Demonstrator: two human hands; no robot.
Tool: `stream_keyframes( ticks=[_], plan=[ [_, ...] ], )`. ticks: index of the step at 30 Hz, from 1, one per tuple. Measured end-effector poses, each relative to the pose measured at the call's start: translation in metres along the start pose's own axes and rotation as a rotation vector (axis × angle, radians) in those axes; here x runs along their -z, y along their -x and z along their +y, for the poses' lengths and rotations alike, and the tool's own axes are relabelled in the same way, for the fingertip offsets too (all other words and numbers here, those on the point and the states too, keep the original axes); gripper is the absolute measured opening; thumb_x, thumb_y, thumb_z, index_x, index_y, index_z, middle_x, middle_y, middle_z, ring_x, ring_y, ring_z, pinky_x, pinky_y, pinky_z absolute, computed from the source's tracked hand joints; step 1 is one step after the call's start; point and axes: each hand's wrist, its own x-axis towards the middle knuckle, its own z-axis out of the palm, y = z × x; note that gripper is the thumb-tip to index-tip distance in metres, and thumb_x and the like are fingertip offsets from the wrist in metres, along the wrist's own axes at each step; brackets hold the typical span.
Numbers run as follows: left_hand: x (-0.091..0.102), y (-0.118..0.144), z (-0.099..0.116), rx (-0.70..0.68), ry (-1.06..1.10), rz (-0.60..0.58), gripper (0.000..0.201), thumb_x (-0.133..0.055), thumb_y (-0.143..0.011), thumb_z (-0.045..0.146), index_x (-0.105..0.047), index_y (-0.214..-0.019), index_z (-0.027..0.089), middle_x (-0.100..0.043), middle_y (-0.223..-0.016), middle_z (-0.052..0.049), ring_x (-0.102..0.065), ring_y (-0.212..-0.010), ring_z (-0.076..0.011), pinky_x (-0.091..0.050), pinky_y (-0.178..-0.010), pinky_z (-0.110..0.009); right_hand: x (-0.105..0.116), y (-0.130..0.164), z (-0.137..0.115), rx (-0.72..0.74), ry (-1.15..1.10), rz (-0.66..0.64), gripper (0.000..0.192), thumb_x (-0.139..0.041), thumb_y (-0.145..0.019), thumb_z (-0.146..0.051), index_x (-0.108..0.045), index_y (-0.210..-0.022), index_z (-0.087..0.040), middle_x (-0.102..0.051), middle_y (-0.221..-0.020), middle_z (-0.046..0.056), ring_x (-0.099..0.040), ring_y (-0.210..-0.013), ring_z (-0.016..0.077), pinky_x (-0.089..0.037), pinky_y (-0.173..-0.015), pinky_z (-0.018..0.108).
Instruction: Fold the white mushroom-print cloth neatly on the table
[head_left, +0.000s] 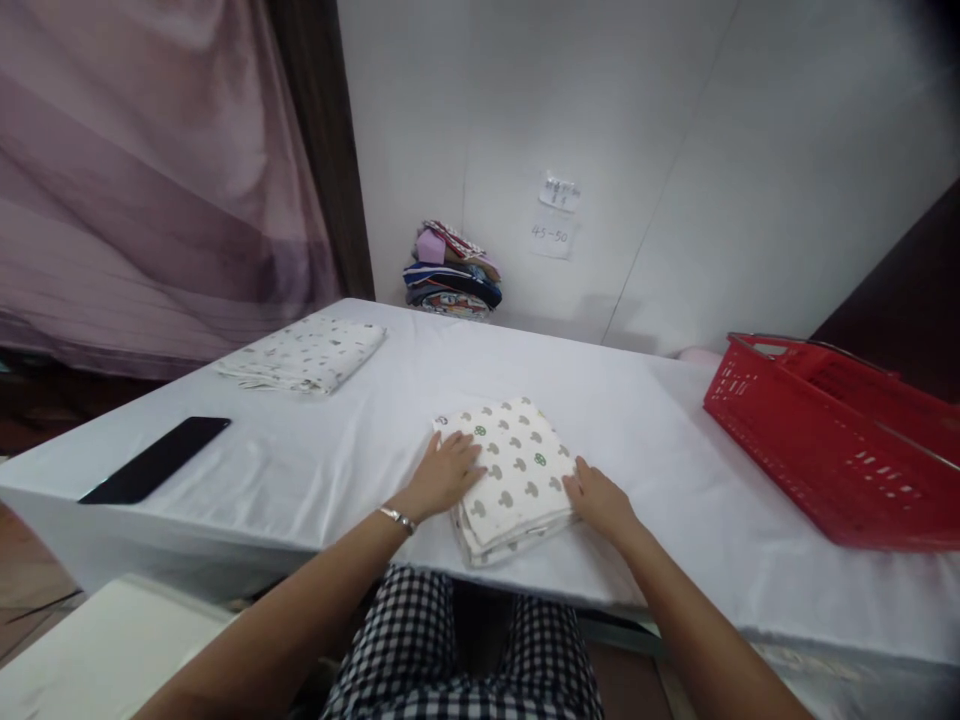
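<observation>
A folded white cloth (pixel 517 465) printed with grey mushrooms and a few green motifs lies in front of me near the table's front edge. Its layers show along the near side. My left hand (pixel 444 472) rests flat on the cloth's left part, fingers stretched out, with a bracelet (pixel 398 519) at the wrist. At the right edge of the cloth, my right hand (pixel 600 498) has its thumb over the top and its fingers bent at the side, pinching the edge; the fingertips are partly hidden.
The table (pixel 600 390) has a white cover. Another folded patterned cloth (pixel 311 352) lies at the back left, a black phone-like slab (pixel 157 460) at the front left. A red basket (pixel 825 440) stands at right. A pile of folded fabrics (pixel 453 275) is at the wall behind.
</observation>
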Motion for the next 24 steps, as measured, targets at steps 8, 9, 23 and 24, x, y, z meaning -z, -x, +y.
stream_keyframes(
  ticks=[8, 9, 23, 24],
  plan=[
    [-0.003, 0.066, 0.066, -0.055, 0.09, 0.038, 0.051, -0.039, -0.091, 0.044, -0.043, -0.135, 0.019, -0.041, -0.143, -0.009, -0.028, -0.135, -0.0269, -0.021, -0.11, -0.052, -0.004, 0.007, -0.051, 0.571, -0.027, 0.2, 0.052, -0.036, -0.092, -0.042, -0.038, -0.138, -0.019, -0.032, -0.147, 0.011, -0.024, -0.136, 0.0267, -0.023, -0.108, 0.047],
    [-0.002, 0.074, 0.067, -0.057, 0.126, 0.039, 0.05, -0.04, -0.091, 0.042, -0.042, -0.136, 0.02, -0.04, -0.143, -0.009, -0.028, -0.136, -0.0263, -0.022, -0.11, -0.052, -0.008, 0.01, -0.058, 0.596, -0.021, 0.146, 0.051, -0.035, -0.093, -0.043, -0.039, -0.138, -0.019, -0.032, -0.147, 0.01, -0.023, -0.137, 0.0266, -0.021, -0.109, 0.048],
    [0.007, 0.052, 0.035, 0.855, 1.22, 0.123, 0.065, -0.059, -0.079, 0.045, -0.04, -0.132, 0.014, -0.05, -0.131, -0.02, -0.057, -0.108, -0.0261, -0.054, -0.077, -0.034, 0.013, -0.038, -0.022, 0.123, -0.342, 0.11, 0.053, -0.045, -0.087, -0.04, -0.045, -0.135, -0.018, -0.041, -0.141, 0.01, -0.038, -0.13, 0.024, -0.033, -0.105, 0.038],
    [0.01, 0.048, 0.035, 0.856, 1.32, 0.112, 0.065, -0.062, -0.077, 0.045, -0.041, -0.13, 0.013, -0.051, -0.129, -0.02, -0.058, -0.106, -0.0256, -0.054, -0.074, -0.032, 0.014, -0.044, -0.016, 0.048, -0.364, 0.049, 0.058, -0.046, -0.086, -0.042, -0.041, -0.137, -0.016, -0.044, -0.139, 0.012, -0.042, -0.127, 0.0245, -0.035, -0.103, 0.038]
  ],
)
